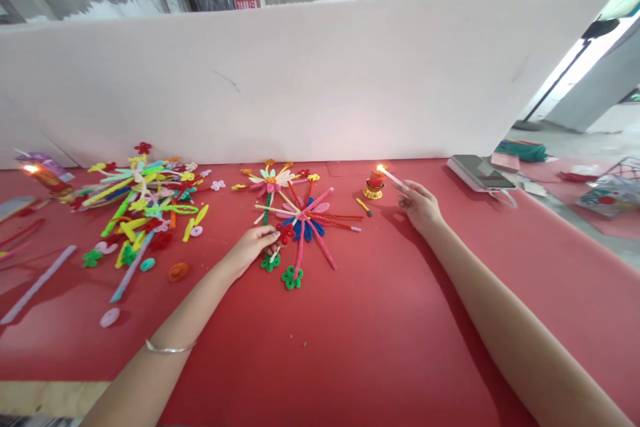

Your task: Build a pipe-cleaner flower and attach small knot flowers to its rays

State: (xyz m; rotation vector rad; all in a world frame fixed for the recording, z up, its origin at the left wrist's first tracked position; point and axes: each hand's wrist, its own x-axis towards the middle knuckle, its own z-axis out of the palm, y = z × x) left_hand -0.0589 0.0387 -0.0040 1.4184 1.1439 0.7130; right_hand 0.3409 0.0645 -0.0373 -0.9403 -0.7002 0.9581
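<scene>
My left hand [249, 250] pinches a small red pipe-cleaner flower [285, 234] over the table. Close beside it lies a spread of pipe-cleaner stems around a pink and blue flower [309, 219], with green flowers [292, 278] at its near ends. My right hand [421, 204] is closed on a thin whitish stick [395, 178] that looks like a glue stick. Its far tip is at the flame of a short red candle [377, 177] in a gold holder. Just left of the candle lies a short yellow stick with a dark end [365, 207].
A second pipe-cleaner flower [270, 180] lies behind. At left is a heap of colourful pipe-cleaner pieces [137, 190], with another burning candle [47, 178] beyond. A phone [480, 172] rests on a white box at right. A white board [300, 80] stands along the red table's [375, 334] back edge.
</scene>
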